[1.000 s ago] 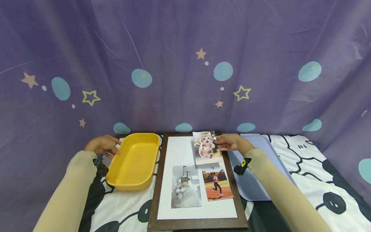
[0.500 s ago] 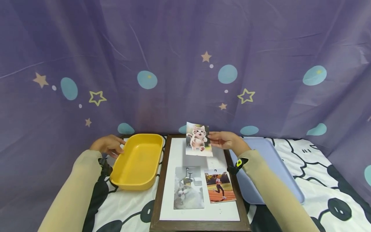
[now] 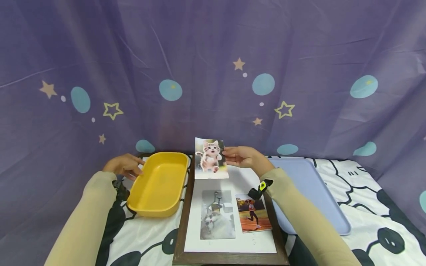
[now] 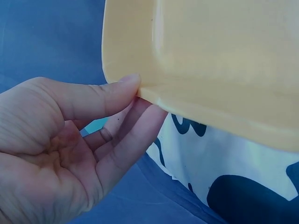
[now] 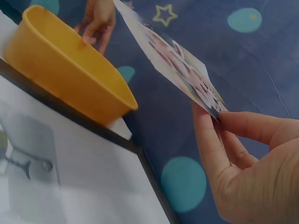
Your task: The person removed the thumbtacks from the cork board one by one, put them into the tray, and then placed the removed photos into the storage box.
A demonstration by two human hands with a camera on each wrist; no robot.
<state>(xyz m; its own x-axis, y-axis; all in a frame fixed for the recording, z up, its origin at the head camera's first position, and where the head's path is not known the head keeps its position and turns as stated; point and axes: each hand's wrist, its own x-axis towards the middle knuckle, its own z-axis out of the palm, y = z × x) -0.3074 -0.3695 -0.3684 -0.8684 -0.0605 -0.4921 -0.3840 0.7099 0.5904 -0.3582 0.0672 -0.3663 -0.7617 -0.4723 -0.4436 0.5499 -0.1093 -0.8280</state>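
My right hand (image 3: 243, 157) pinches the right edge of a kitten photo (image 3: 210, 158) between thumb and fingers, as the right wrist view shows closely. The photo is raised over the top left of a brown-framed white board (image 3: 229, 246). Two more photos lie on that board: a grey one of a white cat (image 3: 217, 215) and one of a runner on a track (image 3: 254, 213). On the left, my left hand (image 3: 124, 166) grips the rim of a yellow plastic basin (image 3: 156, 184), thumb on top and fingers underneath in the left wrist view. Nothing shows inside the basin.
A pale blue tray (image 3: 309, 195) lies right of the board, partly under my right sleeve. Everything rests on a black and white cartoon-print cloth (image 3: 356, 184). Behind it hangs a purple curtain (image 3: 206, 92) with stars and blue ovals.
My right hand has lifted the kitten photo off the board's upper right and carried it left toward the basin. My left hand keeps its hold on the rim.
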